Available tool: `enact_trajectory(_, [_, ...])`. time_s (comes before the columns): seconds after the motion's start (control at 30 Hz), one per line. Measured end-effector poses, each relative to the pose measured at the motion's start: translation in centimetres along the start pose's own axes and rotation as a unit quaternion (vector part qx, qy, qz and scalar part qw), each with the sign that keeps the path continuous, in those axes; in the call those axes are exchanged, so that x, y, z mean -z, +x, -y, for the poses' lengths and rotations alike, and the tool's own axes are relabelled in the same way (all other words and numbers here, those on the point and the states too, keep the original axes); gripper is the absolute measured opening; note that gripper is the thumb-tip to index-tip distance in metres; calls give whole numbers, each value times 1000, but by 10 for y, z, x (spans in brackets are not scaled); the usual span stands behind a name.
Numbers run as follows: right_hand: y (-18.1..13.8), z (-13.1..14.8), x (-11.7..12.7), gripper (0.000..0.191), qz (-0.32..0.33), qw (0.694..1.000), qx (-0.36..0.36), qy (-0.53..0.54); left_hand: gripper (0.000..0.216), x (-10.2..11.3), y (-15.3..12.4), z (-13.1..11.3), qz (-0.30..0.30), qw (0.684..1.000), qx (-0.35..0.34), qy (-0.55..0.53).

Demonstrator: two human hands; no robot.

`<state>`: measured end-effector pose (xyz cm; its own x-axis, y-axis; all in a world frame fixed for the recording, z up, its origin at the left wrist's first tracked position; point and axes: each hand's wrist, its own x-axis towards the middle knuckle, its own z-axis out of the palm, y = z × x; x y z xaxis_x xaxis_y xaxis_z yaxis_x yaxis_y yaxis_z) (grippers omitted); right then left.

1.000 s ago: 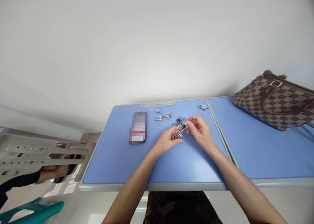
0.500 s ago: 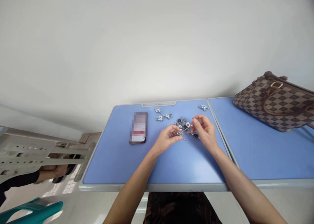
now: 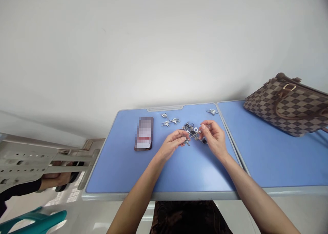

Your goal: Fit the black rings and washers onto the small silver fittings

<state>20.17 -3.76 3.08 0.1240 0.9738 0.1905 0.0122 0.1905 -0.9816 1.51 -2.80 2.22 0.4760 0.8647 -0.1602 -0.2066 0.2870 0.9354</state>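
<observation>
Watching from afar: left hand (image 3: 171, 144) curled, fingertips closed on a small metal fitting (image 3: 187, 142). Right hand (image 3: 214, 135) pinched shut on a thin metal pin (image 3: 195, 134), its tip beside that fitting. Both sit just over a loose heap of metal fittings and black rings (image 3: 189, 128) on the blue tabletop (image 3: 123, 165). Blurred phone (image 3: 144, 134) to the left; checkered handbag (image 3: 289, 107) on the adjoining table (image 3: 269, 165).

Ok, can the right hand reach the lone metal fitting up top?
Probably yes: the right hand is just below the lone metal fitting, only blue tabletop between, though it's pinching a thin metal rod.
</observation>
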Motion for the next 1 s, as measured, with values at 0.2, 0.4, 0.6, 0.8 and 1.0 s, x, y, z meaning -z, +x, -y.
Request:
enact_trajectory(0.2, [-1,-1,-1,22,2,1000,1,-8,27,2,2,1,-33,999,4,-16])
enact_trajectory(0.4, [-1,-4,-1,22,4,1000,5,-10,31,2,2,-1,-48,999,1,-19])
enact_trajectory(0.6, [-2,-4,-1,20,6,1000,5,-14,35,1,2,0,-44,999,-21,-11])
enact_trajectory(0.8, [-3,-4,-2,18,15,1000,6,-25,39,6,4,8,-48,996,-62,45])
enact_trajectory(1.0, [-2,-4,1,13,22,999,-12,-33,43,8,4,10,-52,988,-108,97])
